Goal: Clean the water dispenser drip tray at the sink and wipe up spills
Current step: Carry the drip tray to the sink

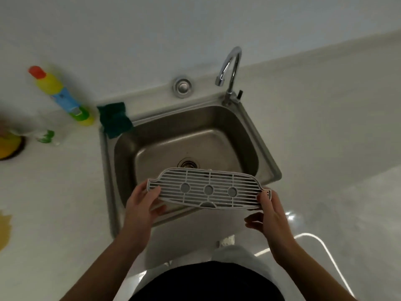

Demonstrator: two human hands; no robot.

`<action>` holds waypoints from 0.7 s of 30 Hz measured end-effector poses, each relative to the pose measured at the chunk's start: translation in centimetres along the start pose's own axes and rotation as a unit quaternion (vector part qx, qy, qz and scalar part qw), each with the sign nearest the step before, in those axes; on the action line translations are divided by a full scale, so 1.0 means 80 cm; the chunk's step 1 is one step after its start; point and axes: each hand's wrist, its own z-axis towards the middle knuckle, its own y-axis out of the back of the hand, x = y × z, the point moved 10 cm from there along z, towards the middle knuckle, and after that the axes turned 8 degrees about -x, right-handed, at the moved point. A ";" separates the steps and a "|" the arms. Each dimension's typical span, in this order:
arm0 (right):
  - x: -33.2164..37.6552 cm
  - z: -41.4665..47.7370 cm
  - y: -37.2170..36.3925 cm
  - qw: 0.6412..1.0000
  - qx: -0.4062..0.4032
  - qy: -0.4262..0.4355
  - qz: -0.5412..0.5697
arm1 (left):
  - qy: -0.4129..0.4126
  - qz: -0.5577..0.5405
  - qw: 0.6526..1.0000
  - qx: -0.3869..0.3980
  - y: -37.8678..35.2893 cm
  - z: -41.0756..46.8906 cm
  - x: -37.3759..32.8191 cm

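Steel sink [256, 135], both hands pinching drip tray grate [208, 189] ends

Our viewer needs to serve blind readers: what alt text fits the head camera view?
A person's left hand and right hand hold a pale grey slotted plastic drip-tray grille by its ends above a stainless steel sink. A green scouring sponge lies on the sink's rear left corner, near a yellow bottle with an orange cap on the white counter.

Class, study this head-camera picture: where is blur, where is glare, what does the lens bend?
Head view: dim light; the yellow bottle at left is blurred; glare streaks the floor lower right; the counter's back edge bows; the drip tray, left hand and right hand are sharp.
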 end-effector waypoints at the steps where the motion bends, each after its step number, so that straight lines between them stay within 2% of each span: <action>1: 0.013 0.019 -0.003 1.000 0.019 0.001 -0.007 | 0.015 -0.023 1.000 -0.009 -0.008 0.002 -0.001; 7: 0.077 0.112 -0.035 0.991 0.117 0.015 -0.055 | 0.109 -0.138 0.984 -0.023 -0.058 0.014 -0.001; 11: 0.101 0.146 -0.060 0.986 0.146 0.019 -0.074 | 0.108 -0.153 0.980 -0.064 -0.068 0.035 -0.013; 17: 0.119 0.177 -0.090 0.982 0.153 0.034 -0.108 | 0.087 -0.147 0.984 -0.059 -0.078 0.080 -0.033; 21: 0.135 0.195 -0.108 0.972 0.172 0.022 -0.159 | 0.080 -0.140 0.983 -0.084 -0.081 0.108 -0.039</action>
